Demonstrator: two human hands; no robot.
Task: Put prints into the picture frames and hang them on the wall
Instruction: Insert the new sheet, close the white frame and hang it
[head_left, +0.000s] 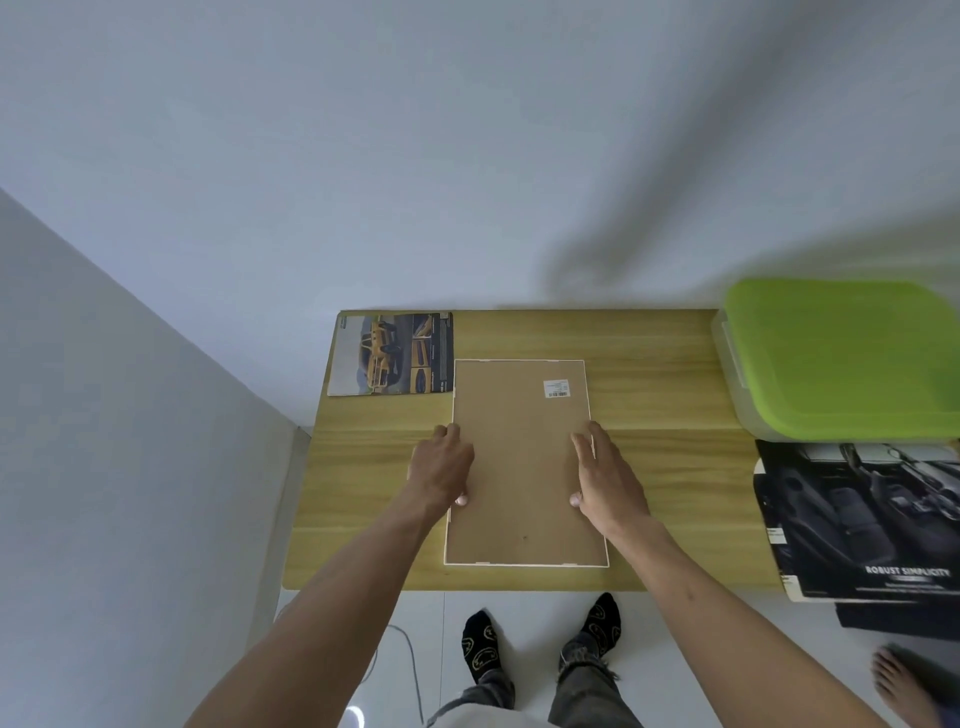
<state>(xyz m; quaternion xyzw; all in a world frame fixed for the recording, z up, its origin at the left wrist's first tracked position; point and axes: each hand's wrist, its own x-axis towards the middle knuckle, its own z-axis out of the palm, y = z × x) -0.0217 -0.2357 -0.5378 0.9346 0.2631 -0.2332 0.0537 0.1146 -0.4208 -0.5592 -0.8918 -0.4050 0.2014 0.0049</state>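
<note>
A white picture frame (522, 467) lies face down in the middle of the wooden table (675, 467), its brown backing board up, with a small white barcode label (556, 388) near its far right corner. My left hand (441, 465) grips the frame's left edge, thumb on the backing. My right hand (605, 475) grips the right edge the same way. A print of a yellow car (389, 356) lies flat at the table's far left corner. A dark print of a car interior (862, 519) lies at the right, overhanging the table's front edge.
A clear plastic box with a green lid (841, 358) stands at the table's far right. The table stands against a pale wall (467, 156). My feet in black socks (483, 649) stand on the white floor; another person's bare foot (898, 675) shows at lower right.
</note>
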